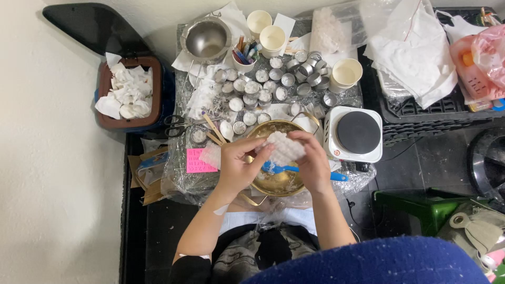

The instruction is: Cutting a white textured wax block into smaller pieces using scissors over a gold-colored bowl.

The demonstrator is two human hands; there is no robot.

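- both hands are up over the gold bowl [279, 181], pulling at a bumpy white wax slab [284, 147]
- left hand [236, 165] fingers pinch its left edge, right hand [311, 163] fingers curl over the right side
- blue spatula [286, 169] lies across the bowl, right under the slab
- small hot plate [356, 134] sits just beside the bowl on the counter [181, 179], loads of little metal cups [263, 87] behind

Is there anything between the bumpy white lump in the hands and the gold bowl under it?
Nothing visible blocks it. The left hand and right hand hold the white lump right above the gold bowl. Only a blue-handled tool lies across the bowl, below the lump.
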